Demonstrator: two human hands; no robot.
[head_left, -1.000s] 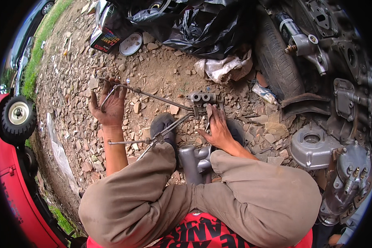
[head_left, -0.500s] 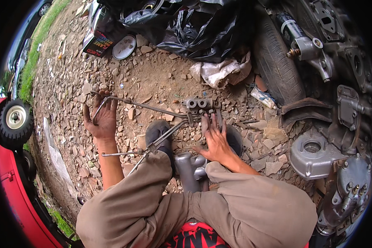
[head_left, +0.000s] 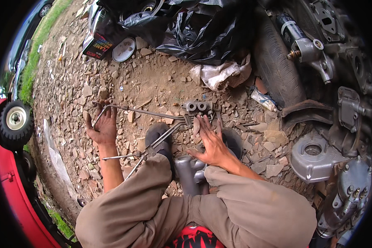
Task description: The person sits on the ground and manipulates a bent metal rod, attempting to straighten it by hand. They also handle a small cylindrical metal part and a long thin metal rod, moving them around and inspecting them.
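A bundle of thin bent metal pipes (head_left: 153, 112) stretches from my left hand (head_left: 102, 129) to a small grey metal block (head_left: 198, 107) with two round holes. My left hand is palm up, the bent pipe ends resting across its fingers and thumb. My right hand (head_left: 214, 145) reaches over the pipes just on the near side of the block. Its fingers are stretched out, the tips beside the fittings; whether they touch them I cannot tell. Between my knees stands a grey cast pipe piece (head_left: 186, 171), partly hidden by my right hand and leg.
Stony ground (head_left: 153, 82) lies around my shoes. At the back are a black plastic bag (head_left: 194, 33), a box (head_left: 99, 33), a round lid (head_left: 124, 49) and a whitish cloth (head_left: 223, 74). On the right stand a tyre (head_left: 275, 66), a cast housing (head_left: 314, 159) and other engine parts.
My right hand has shifted a little to the left, its fingers closer together. My left hand and the pipe ends have come slightly nearer to me.
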